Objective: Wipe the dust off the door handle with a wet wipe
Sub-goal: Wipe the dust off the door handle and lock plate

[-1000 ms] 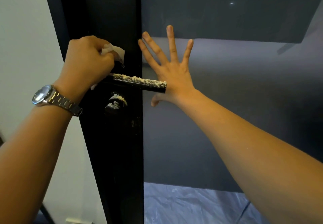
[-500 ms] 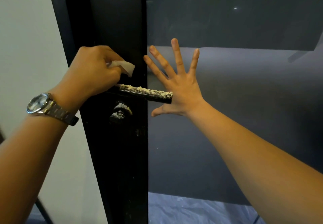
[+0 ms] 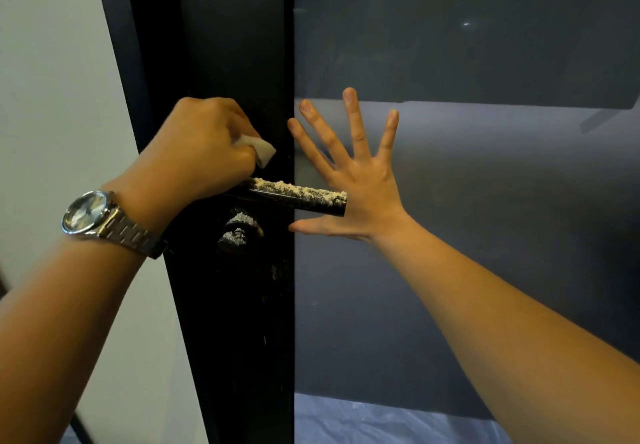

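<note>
Your door handle (image 3: 298,198) is a straight black glossy bar, long axis near horizontal w/ a slight downward tilt to the right; its free end points right and overlaps the frosted glass panel (image 3: 485,201), while the other end runs left under your left hand (image 3: 197,153) on the black door frame (image 3: 228,305). Top of the bar is crusted w/ pale, grainy, crumbly dust along almost the whole visible length; sides look smooth and shiny. Below it, a round black knob (image 3: 239,230) carries the same pale powder in patches. Your left hand is curled into a fist around a wet wipe (image 3: 259,147), a soft white folded wad w/ one corner sticking out past the knuckles, just above the bar's left end; can't tell if the wipe touches the bar. Wrist is bent, forearm coming up from lower left, metal-band watch (image 3: 93,217) on it, face up. Your right hand (image 3: 360,184) is flat and spread wide, fingers fanned upward, thumb out to the left under the bar, palm toward the glass, gripping nothing; forearm reaches in from lower right. The bar's free end sits in front of that hand.
</note>
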`<state>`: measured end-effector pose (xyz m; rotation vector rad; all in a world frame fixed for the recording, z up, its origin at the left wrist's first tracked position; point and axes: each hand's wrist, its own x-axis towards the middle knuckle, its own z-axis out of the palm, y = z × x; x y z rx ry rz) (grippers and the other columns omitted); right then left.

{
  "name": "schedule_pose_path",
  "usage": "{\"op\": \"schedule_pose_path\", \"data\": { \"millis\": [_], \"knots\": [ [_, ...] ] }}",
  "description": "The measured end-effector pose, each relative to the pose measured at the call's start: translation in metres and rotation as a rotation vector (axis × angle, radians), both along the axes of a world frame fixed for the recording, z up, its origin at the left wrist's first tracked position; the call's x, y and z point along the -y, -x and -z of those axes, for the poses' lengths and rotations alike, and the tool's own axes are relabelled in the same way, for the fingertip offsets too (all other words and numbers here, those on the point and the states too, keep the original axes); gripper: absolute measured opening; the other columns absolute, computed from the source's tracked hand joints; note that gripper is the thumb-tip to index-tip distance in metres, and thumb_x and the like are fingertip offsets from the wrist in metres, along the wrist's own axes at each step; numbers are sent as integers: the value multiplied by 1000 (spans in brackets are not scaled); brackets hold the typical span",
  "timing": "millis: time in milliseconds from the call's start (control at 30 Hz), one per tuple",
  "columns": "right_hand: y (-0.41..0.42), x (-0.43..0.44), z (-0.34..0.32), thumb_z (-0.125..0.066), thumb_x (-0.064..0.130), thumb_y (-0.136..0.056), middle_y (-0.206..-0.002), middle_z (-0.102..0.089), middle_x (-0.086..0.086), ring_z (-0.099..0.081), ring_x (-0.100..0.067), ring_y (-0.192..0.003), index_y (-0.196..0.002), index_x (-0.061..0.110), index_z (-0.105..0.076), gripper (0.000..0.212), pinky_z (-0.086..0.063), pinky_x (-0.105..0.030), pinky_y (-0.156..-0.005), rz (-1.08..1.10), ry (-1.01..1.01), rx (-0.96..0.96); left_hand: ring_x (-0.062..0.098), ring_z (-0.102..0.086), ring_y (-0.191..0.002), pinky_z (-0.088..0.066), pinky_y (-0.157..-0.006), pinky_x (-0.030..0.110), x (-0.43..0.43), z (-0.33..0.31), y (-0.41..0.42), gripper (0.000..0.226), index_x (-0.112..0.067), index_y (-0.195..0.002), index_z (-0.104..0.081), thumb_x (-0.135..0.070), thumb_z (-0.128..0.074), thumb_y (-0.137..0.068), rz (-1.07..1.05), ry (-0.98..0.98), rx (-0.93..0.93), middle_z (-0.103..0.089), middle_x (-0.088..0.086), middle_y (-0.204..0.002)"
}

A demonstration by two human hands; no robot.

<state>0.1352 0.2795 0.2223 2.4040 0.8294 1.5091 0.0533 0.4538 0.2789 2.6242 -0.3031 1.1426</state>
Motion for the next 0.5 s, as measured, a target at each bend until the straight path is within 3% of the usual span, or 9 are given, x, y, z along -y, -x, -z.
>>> {"op": "schedule_pose_path", "data": {
  "millis": [100, 167, 300, 433, 500],
  "knots": [
    [-4, 0, 2, -39, 95, -55, -155, -26, -3, -18, -48, -139, -149, 20, -27, 120, -4, -76, -100, -20, -8, 37, 18, -53, -79, -37, -62, 21, -10, -8, 0, 22, -9, -97, -70, -19, -57, -82, -48, 18, -54, -60, -1, -95],
    [-5, 0, 2, -40, 95, -54, -155, -27, -3, -20, -48, -138, -148, 20, -28, 121, -6, -76, -100, -24, -10, 53, 16, -52, -69, -35, -56, 16, -14, -10, 2, 22, -9, -100, -68, -18, -57, -83, -79, 78, -8, -61, 2, -89],
    [-4, 0, 2, -40, 95, -55, -154, -28, -3, -20, -48, -138, -148, 20, -28, 121, -6, -76, -99, -25, -12, 60, 10, -48, -78, -34, -65, 18, 1, -6, 2, 23, -10, -93, -71, -24, -59, -80, 6, -106, -98, -55, -4, -92],
    [-5, 0, 3, -41, 95, -55, -154, -28, -3, -21, -48, -138, -148, 20, -28, 121, -6, -76, -99, -25, -13, 63, 14, -52, -70, -37, -60, 21, -13, -17, 7, 21, -16, -98, -66, -27, -57, -83, -68, 111, -194, -61, 0, -82],
    [-7, 0, 3, -40, 95, -55, -154, -28, -4, -22, -48, -138, -148, 19, -28, 121, -6, -76, -100, -26, -12, 69, 18, -52, -74, -37, -61, 21, -16, -15, 7, 23, -13, -102, -66, -25, -57, -85, -71, 113, -168, -61, 2, -90]
  ]
}}
